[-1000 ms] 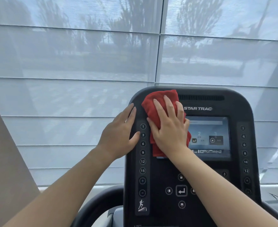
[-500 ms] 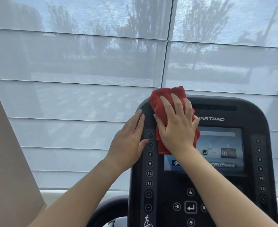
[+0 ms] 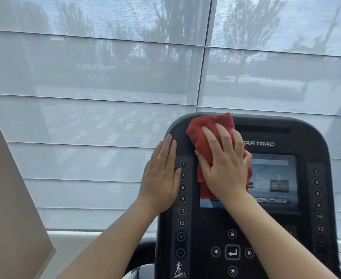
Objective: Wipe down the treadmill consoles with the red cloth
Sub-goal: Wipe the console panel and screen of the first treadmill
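A wall of windows behind sheer blinds [image 3: 105,81] fills the upper view, with trees and paving showing dimly through the fabric. Below it stands a black treadmill console [image 3: 205,224], its lit screen [image 3: 274,174] set right of centre.

The red cloth [image 3: 201,131] lies bunched on the console's upper left face. Its long axis runs nearly straight down from the top rim to the screen's left edge, which it covers. The person's right hand [image 3: 226,172] lies flat on top of it, fingers extended and slightly spread, pressing it to the panel rather than gripping it.

The left hand [image 3: 161,178] rests flat against the console's left edge, fingers straight and together, holding nothing. It appears to steady the unit. A column of numbered keys [image 3: 182,198] separates it from the cloth, so the two hands sit close but apart.

The wipe looks to be in its early part. Most of the screen, the right-hand key column [image 3: 317,205] and the enter key [image 3: 232,253] with its surrounding arrows all lie to the right of and below the cloth. The right hand, already on the cloth, is the one placed to sweep that way. A sideways stroke would carry the cloth's long side across the screen.
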`<state>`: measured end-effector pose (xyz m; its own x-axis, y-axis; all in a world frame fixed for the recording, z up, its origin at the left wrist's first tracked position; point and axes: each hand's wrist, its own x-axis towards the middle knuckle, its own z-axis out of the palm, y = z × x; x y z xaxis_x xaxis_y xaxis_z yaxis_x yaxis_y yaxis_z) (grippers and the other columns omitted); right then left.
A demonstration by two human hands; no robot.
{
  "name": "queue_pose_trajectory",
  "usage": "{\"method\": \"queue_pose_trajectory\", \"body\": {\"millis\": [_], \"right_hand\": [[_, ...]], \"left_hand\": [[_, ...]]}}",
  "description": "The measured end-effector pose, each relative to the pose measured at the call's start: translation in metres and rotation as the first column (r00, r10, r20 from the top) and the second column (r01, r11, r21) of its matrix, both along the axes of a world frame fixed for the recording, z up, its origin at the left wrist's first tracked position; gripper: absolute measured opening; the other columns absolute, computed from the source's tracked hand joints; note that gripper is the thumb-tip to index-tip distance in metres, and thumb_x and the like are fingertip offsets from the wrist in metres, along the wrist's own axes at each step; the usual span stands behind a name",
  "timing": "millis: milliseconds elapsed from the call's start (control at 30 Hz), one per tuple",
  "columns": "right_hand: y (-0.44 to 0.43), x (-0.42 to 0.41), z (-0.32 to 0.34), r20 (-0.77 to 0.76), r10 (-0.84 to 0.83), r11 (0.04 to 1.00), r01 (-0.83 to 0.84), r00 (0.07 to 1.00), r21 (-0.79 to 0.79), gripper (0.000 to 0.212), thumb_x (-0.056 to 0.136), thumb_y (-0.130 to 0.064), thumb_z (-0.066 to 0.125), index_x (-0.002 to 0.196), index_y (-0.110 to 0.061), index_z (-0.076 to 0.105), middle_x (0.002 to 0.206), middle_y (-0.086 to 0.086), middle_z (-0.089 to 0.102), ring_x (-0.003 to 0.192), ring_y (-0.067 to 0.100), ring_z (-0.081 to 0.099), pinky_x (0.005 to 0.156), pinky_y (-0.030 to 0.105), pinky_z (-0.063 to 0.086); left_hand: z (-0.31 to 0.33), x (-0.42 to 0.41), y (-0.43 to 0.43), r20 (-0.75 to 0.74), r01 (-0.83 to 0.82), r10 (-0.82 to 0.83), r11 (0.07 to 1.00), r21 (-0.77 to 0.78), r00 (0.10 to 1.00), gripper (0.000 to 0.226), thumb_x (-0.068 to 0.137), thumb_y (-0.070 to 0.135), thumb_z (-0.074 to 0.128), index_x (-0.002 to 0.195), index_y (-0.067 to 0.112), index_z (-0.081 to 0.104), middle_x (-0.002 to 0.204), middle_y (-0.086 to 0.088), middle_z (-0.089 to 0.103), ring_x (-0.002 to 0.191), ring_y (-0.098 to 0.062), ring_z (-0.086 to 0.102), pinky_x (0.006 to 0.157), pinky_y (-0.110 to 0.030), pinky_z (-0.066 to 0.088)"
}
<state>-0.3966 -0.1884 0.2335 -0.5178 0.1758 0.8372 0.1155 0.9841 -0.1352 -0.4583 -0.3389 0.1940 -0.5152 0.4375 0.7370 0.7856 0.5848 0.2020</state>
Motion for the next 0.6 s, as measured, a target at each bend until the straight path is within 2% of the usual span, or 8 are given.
{"method": "queue_pose_trajectory", "body": {"millis": [133,300,467,600], "right_hand": [[0.008,0.002,0.001,-0.001,-0.002,1.0,0.002,1.0,0.021,0.047,0.088,-0.05,0.048,0.132,-0.033,0.045,0.143,-0.003,0.04,0.13,0.027,0.03,0.085,0.053,0.036],[0.011,-0.009,0.021,0.009,0.006,1.0,-0.005,1.0,-0.014,0.048,0.089,-0.047,0.049,0.134,-0.032,0.043,0.144,-0.001,0.039,0.131,0.027,0.026,0.087,0.057,0.036],[0.023,0.012,-0.001,0.046,-0.021,1.0,0.021,0.999,-0.005,0.049,0.088,-0.049,0.041,0.134,-0.033,0.041,0.144,-0.002,0.038,0.13,0.028,0.028,0.084,0.056,0.036],[0.04,0.009,0.024,0.044,-0.036,0.993,0.041,0.998,-0.115,0.047,0.092,-0.046,0.045,0.136,-0.032,0.041,0.146,-0.001,0.035,0.133,0.028,0.022,0.092,0.062,0.03]], "left_hand": [[-0.001,-0.002,-0.001,-0.003,0.011,-0.011,1.0,-0.006,1.0,0.061,0.094,0.03,0.03,0.148,0.009,0.012,0.157,-0.004,0.004,0.143,-0.021,0.008,0.113,-0.031,0.015],[-0.001,-0.001,-0.002,0.0,0.003,-0.003,1.0,-0.008,1.0,0.061,0.094,0.031,0.03,0.148,0.009,0.012,0.157,-0.004,0.005,0.143,-0.021,0.009,0.113,-0.031,0.014],[0.016,-0.001,-0.004,-0.025,-0.044,0.042,0.995,-0.09,0.999,0.063,0.089,0.035,0.035,0.144,0.009,0.023,0.149,-0.012,0.02,0.136,-0.031,0.026,0.106,-0.042,0.033],[0.047,-0.004,0.01,-0.099,-0.065,0.044,0.974,-0.215,0.994,0.062,0.088,0.041,0.032,0.14,0.007,0.033,0.147,-0.014,0.028,0.135,-0.029,0.025,0.101,-0.045,0.038]]}}
